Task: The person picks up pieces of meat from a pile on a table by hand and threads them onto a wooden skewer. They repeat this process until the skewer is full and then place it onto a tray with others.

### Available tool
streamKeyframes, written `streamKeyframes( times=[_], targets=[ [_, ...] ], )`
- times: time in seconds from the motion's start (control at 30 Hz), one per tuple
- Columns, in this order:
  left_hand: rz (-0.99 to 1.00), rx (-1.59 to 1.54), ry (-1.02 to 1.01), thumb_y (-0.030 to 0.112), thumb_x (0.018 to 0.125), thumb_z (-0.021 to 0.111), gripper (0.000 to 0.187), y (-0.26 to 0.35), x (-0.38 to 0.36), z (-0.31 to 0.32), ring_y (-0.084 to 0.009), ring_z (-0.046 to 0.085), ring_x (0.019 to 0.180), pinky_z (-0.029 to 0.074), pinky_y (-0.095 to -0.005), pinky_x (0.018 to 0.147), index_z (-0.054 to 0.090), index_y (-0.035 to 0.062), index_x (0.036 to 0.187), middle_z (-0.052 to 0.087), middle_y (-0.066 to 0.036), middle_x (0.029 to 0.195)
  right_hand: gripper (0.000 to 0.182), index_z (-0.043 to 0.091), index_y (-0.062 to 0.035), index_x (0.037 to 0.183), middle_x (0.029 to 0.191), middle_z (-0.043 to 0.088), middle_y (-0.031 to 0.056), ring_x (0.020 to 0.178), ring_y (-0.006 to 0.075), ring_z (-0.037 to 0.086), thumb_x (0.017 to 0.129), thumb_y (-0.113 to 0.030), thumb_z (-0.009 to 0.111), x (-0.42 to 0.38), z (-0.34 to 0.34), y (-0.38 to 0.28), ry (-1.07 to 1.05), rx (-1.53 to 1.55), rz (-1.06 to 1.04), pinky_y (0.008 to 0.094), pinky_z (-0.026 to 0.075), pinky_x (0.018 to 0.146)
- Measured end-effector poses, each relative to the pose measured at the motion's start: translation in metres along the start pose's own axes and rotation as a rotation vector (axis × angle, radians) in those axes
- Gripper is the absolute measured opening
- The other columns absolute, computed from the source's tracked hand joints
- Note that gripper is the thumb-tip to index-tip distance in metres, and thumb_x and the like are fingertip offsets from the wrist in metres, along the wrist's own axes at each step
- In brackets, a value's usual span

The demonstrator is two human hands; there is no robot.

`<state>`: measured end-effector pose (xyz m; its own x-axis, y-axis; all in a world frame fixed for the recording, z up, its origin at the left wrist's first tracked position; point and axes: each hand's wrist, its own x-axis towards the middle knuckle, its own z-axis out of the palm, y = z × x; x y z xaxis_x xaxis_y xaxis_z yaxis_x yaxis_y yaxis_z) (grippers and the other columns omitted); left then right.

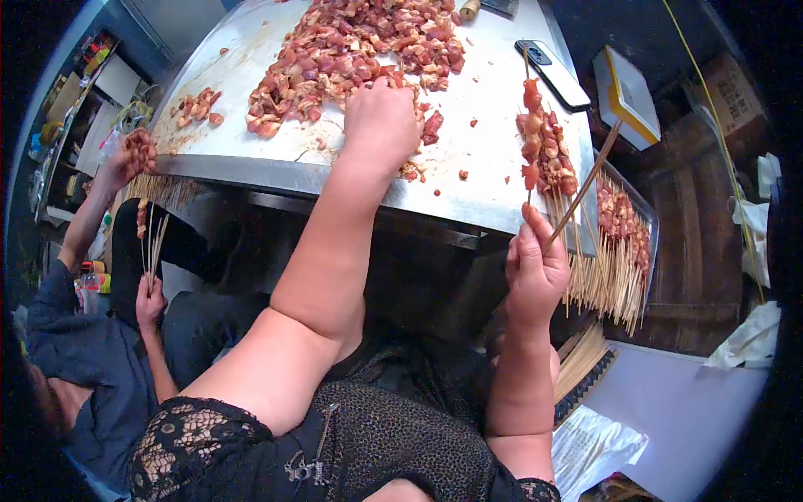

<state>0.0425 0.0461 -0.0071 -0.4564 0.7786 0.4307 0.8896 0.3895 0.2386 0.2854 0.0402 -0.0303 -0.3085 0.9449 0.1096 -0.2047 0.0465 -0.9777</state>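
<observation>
My left hand (381,121) is at the near edge of a big pile of raw meat pieces (360,42) on the metal table. Its fingers curl down into the meat, and the fingertips are hidden. My right hand (537,259) is closed around a skewer (530,134) that points up, with several meat pieces threaded on its upper part. A bare, darker stick (590,184) also slants up from the same hand. Just beyond, several finished meat skewers (554,155) lie on the table's right edge, sticks toward me.
A phone (554,75) and a white-and-yellow container (627,96) are at the right. A tray (651,251) holds many loaded skewers. At the left, a co-worker's hand (150,301) holds skewers; the other hand (134,155) is by the table edge (242,170), near a small meat heap (196,107).
</observation>
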Motion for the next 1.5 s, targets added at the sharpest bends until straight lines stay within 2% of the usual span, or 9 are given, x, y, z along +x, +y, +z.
streamKeyframes(
  times=[0.17, 0.33, 0.53, 0.8, 0.97, 1.03, 1.13, 1.27, 1.5],
  targets=[
    [-0.09, 0.021, -0.189, 0.03, 0.07, 0.068, 0.028, 0.01, 0.007, -0.012, -0.0298, 0.062, 0.084, 0.048, -0.0392, 0.077, 0.067, 0.0046, 0.081, 0.064, -0.018, 0.082, 0.026, 0.057, 0.001, 0.115, 0.071, 0.05, -0.0028, 0.059, 0.0036, 0.042, 0.09, -0.004, 0.051, 0.0, 0.0, -0.001, -0.013, 0.005, -0.007, 0.0158, 0.034, 0.053],
    [-0.109, -0.218, -0.028, 0.023, 0.069, 0.069, 0.024, 0.009, -0.001, -0.015, -0.0266, 0.064, 0.074, 0.05, -0.0352, 0.07, 0.065, 0.0026, 0.082, 0.065, -0.017, 0.081, 0.026, 0.057, 0.0019, 0.115, 0.071, 0.05, -0.0031, 0.059, 0.0038, 0.042, 0.09, -0.004, 0.051, 0.003, -0.001, -0.001, -0.019, -0.011, 0.015, 0.0166, 0.035, 0.054],
    [-0.211, -1.206, 0.126, 0.0, 0.081, 0.058, 0.019, 0.015, -0.004, -0.02, -0.0115, 0.062, 0.075, 0.047, -0.0188, 0.059, 0.061, 0.0007, 0.1, 0.065, -0.005, 0.09, 0.026, 0.057, 0.0023, 0.114, 0.071, 0.05, -0.0029, 0.06, 0.0038, 0.043, 0.09, -0.004, 0.051, 0.003, 0.0, -0.001, -0.036, -0.03, 0.028, 0.0164, 0.035, 0.054],
    [-0.286, -1.822, 0.036, -0.001, 0.088, 0.049, 0.026, 0.016, -0.004, -0.029, -0.0187, 0.064, 0.085, 0.056, -0.0282, 0.064, 0.053, -0.0016, 0.114, 0.063, -0.013, 0.096, 0.026, 0.057, 0.0021, 0.114, 0.072, 0.051, -0.0029, 0.06, 0.004, 0.044, 0.09, -0.004, 0.051, 0.001, 0.001, -0.002, -0.019, -0.076, 0.056, 0.0163, 0.035, 0.055],
    [-0.183, -1.977, 0.0, 0.004, 0.092, 0.042, 0.026, 0.02, -0.002, -0.035, -0.0229, 0.06, 0.1, 0.051, -0.0344, 0.086, 0.054, -0.0017, 0.115, 0.061, -0.014, 0.105, 0.026, 0.057, 0.0018, 0.115, 0.071, 0.051, -0.0031, 0.06, 0.0037, 0.043, 0.09, -0.004, 0.051, 0.0, 0.002, -0.003, -0.014, -0.063, 0.031, 0.0161, 0.034, 0.054],
    [-0.186, -1.933, 0.001, 0.004, 0.091, 0.045, 0.026, 0.018, -0.003, -0.034, -0.0195, 0.06, 0.098, 0.051, -0.0307, 0.084, 0.055, -0.0012, 0.114, 0.062, -0.012, 0.103, 0.026, 0.057, 0.0017, 0.115, 0.071, 0.051, -0.0031, 0.06, 0.0035, 0.043, 0.09, -0.003, 0.051, 0.0, 0.003, -0.002, -0.007, -0.051, 0.045, 0.0159, 0.034, 0.054],
    [-0.238, -1.314, -0.072, 0.006, 0.087, 0.053, 0.024, 0.001, -0.005, -0.023, -0.0094, 0.058, 0.09, 0.048, -0.0216, 0.077, 0.06, -0.0002, 0.11, 0.062, -0.007, 0.104, 0.026, 0.057, 0.0015, 0.115, 0.069, 0.049, -0.0041, 0.058, 0.003, 0.041, 0.09, -0.004, 0.051, 0.001, 0.003, 0.0, -0.009, -0.042, 0.022, 0.0154, 0.033, 0.052],
    [-0.216, -1.078, 0.166, 0.003, 0.084, 0.057, 0.021, -0.015, -0.003, -0.021, -0.0093, 0.06, 0.083, 0.049, -0.0224, 0.073, 0.062, -0.0013, 0.104, 0.065, -0.006, 0.096, 0.026, 0.057, 0.0013, 0.115, 0.068, 0.048, -0.0042, 0.057, 0.0028, 0.041, 0.09, -0.003, 0.051, 0.0, 0.003, -0.003, -0.023, -0.065, 0.01, 0.0154, 0.032, 0.051],
    [-0.204, -0.367, 0.088, 0.017, 0.079, 0.064, 0.018, -0.019, -0.012, -0.033, -0.0185, 0.064, 0.073, 0.049, -0.0303, 0.068, 0.067, 0.0054, 0.093, 0.067, -0.011, 0.078, 0.025, 0.058, 0.0008, 0.114, 0.067, 0.049, -0.004, 0.057, 0.0032, 0.042, 0.09, -0.004, 0.052, 0.002, 0.001, 0.002, -0.009, -0.052, 0.02, 0.0155, 0.033, 0.051]
  ],
)
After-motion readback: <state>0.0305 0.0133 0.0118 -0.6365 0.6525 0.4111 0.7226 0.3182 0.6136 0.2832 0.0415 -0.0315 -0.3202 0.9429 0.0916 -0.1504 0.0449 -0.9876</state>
